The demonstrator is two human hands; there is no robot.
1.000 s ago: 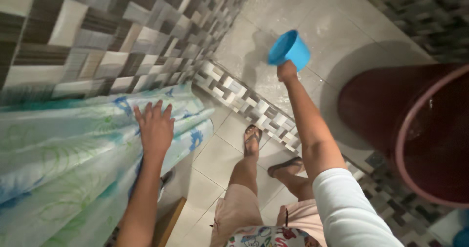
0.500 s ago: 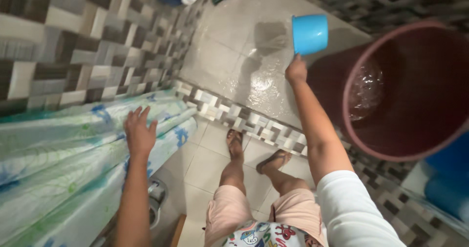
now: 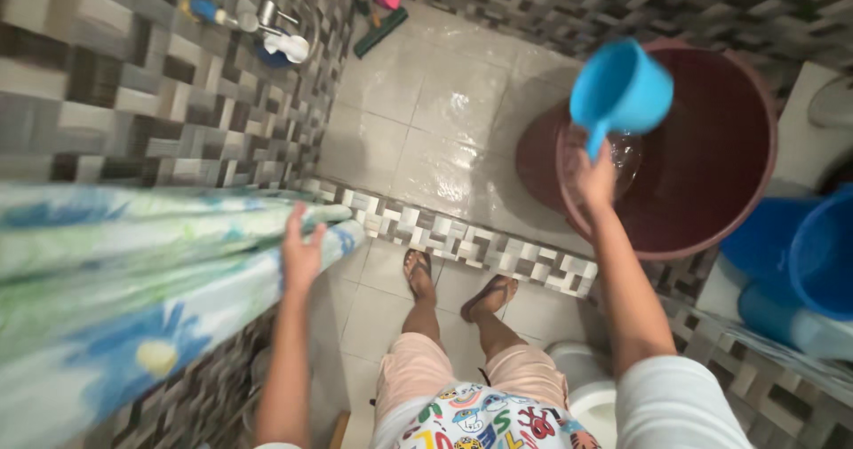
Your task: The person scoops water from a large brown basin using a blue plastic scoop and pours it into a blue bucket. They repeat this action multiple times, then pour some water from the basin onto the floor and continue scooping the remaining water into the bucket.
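Dipper (image 3: 622, 87) in right hand (image 3: 593, 175) grip, above bucket (image 3: 711, 227).

Dim, glare on wet floor (image 3: 444, 138) (blurred edges)

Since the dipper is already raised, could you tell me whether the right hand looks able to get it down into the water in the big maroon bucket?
Probably yes: the right hand holds the blue dipper over the open maroon bucket, with nothing between them.
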